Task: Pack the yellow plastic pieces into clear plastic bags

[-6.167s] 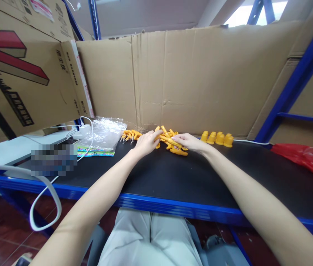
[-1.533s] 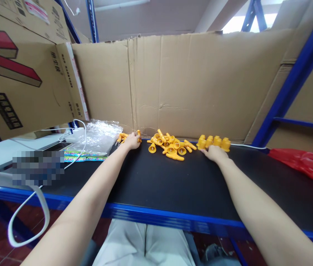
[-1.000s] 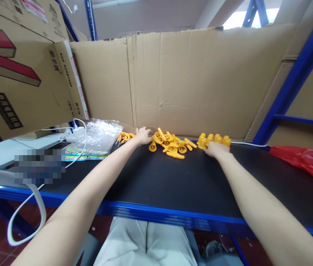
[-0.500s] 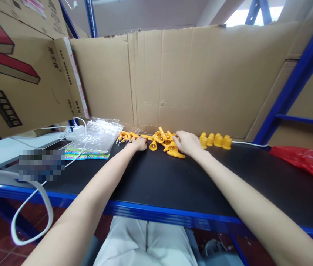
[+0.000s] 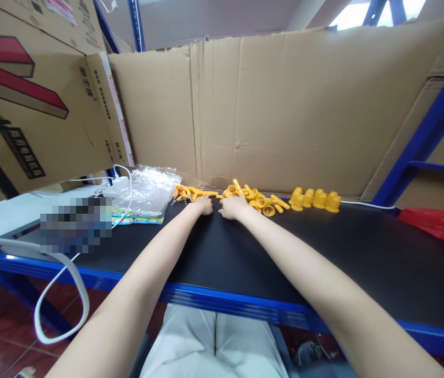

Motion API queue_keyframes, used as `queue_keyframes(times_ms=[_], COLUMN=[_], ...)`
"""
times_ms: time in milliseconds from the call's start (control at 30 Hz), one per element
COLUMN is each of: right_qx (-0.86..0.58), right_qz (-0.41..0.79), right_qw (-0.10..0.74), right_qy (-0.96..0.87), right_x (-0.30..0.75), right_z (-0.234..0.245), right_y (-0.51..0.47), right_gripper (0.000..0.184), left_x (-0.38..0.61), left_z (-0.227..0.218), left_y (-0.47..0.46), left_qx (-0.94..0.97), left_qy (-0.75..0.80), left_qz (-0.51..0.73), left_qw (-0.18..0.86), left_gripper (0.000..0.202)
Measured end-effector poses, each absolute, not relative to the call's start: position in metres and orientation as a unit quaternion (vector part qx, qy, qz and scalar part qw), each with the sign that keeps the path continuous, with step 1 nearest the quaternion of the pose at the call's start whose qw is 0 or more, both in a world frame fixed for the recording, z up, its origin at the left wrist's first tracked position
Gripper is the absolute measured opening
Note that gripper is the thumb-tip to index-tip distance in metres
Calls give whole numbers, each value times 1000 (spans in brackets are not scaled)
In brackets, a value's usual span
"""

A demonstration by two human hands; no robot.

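My left hand (image 5: 205,205) rests on the black tabletop with its fingers curled, at the right end of a heap of orange-yellow handles with thin metal spirals (image 5: 186,192). What its fingers close on is hidden. Close beside it, my right hand (image 5: 233,208) has its fingers bent in at the left edge of a pile of yellow funnel-shaped pieces (image 5: 260,201). Whatever it grips is too small to make out. A narrow gap separates the two hands. Farther right, several yellow stepped caps (image 5: 318,198) stand upright in a group.
Clear plastic bags (image 5: 143,191) lie left of the handles, by a white charger and cable (image 5: 119,184). A cardboard sheet (image 5: 277,115) walls the back. At the right lies a red plastic bag (image 5: 438,223). A blue metal edge (image 5: 238,303) runs along the front.
My right hand has moved left from the far side of the funnel pile to beside my left hand. The pile's pieces have shifted, some lying farther right. My left hand stays by the handles.
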State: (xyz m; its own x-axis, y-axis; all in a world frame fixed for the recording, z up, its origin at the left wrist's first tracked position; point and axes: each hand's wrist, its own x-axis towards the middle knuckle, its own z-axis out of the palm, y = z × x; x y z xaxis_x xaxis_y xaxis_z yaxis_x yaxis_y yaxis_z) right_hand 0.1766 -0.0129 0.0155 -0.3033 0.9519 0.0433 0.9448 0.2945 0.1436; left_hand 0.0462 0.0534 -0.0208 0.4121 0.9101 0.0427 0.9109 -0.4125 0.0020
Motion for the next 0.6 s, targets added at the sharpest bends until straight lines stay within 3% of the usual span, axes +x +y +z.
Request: queue_keyframes(times_ms=[133, 333, 500, 600], right_qx=[608, 603, 601, 580], right_qz=[49, -24, -200, -329], right_qw=[-27, -199, -369, -457], right_qy=[792, 772, 680, 588], right_x=[184, 201, 211, 216], right_z=[13, 9, 9, 16], right_y=[-10, -6, -2, -6], right_gripper=[32, 26, 31, 23], left_x=[48, 53, 57, 58], left_z=[-17, -11, -9, -7], left_y=[50, 46, 44, 39], left_qx=[-820, -806, -795, -797], left_qy=[-572, -590, -605, -603], left_qz=[21, 36, 28, 10], left_qw=[-9, -26, -28, -24], left_gripper=[47, 53, 52, 53])
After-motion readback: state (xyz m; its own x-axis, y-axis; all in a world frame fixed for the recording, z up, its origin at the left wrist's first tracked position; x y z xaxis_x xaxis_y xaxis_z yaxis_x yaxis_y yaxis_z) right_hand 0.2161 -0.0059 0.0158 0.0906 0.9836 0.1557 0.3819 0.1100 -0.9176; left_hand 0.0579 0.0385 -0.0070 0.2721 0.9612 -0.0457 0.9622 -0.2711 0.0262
